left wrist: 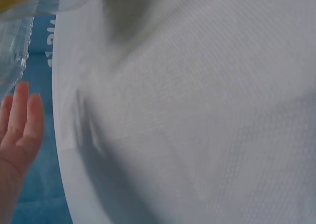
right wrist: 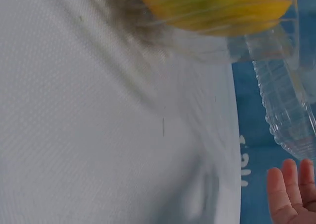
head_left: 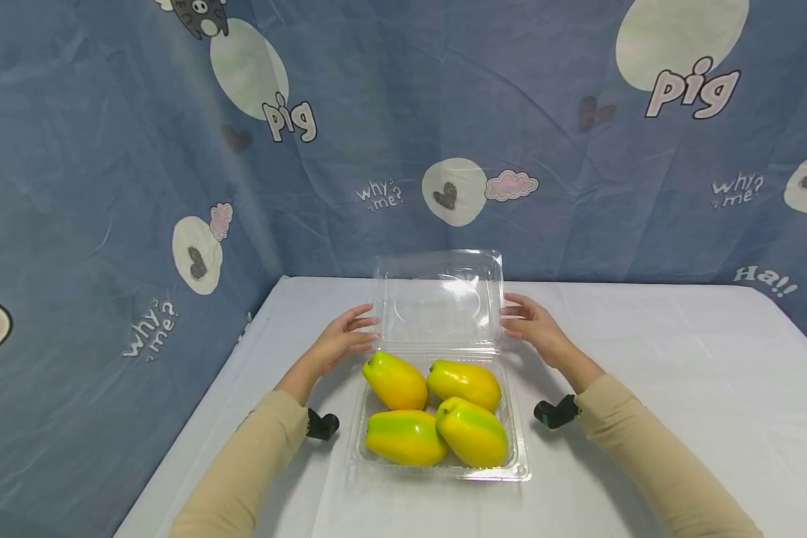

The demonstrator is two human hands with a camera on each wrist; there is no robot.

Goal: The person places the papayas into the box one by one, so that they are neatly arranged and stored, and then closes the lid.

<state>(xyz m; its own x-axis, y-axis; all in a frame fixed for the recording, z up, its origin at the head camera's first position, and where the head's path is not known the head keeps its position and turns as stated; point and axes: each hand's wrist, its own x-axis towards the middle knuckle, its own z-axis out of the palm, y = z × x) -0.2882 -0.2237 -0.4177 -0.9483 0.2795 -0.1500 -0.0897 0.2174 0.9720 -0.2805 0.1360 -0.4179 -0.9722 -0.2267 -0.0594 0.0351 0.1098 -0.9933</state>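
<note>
— Four yellow-green fruits (head_left: pixel 436 420) sit packed two by two in the clear clamshell tray (head_left: pixel 519 465), which rests near the front middle of the tabletop (head_left: pixel 679 359). Why is the lid (head_left: pixel 437 299) standing up like that?

— It's hinged at the tray's 12 o'clock edge and stands nearly upright, so the fruit is uncovered from above. My guess is that the hands are steadying it there.

— How does each grip stand?

— The left hand (head_left: pixel 341 340) is at the lid's 9 o'clock side, fingers straight and relaxed, with the tips at its edge. The right hand (head_left: pixel 534 325) mirrors it at 3 o'clock, also flat and loose. Neither curls round anything. The left wrist view shows straight fingers (left wrist: pixel 22 118) just beside the ribbed plastic; the right wrist view shows the same, fingertips (right wrist: pixel 291 184) near the lid's rim. I cannot tell from these whether skin meets plastic.

— What room is there around it?

— Bare white cloth lies wide at 3 o'clock and narrower at 9 o'clock, where the tabletop edge runs close to the left sleeve (head_left: pixel 249 463). Beyond 12 o'clock the blue printed backdrop (head_left: pixel 107 149) rises right behind the lid, so there is little room there. Two small black wrist cameras (head_left: pixel 323 424) flank the tray.
</note>
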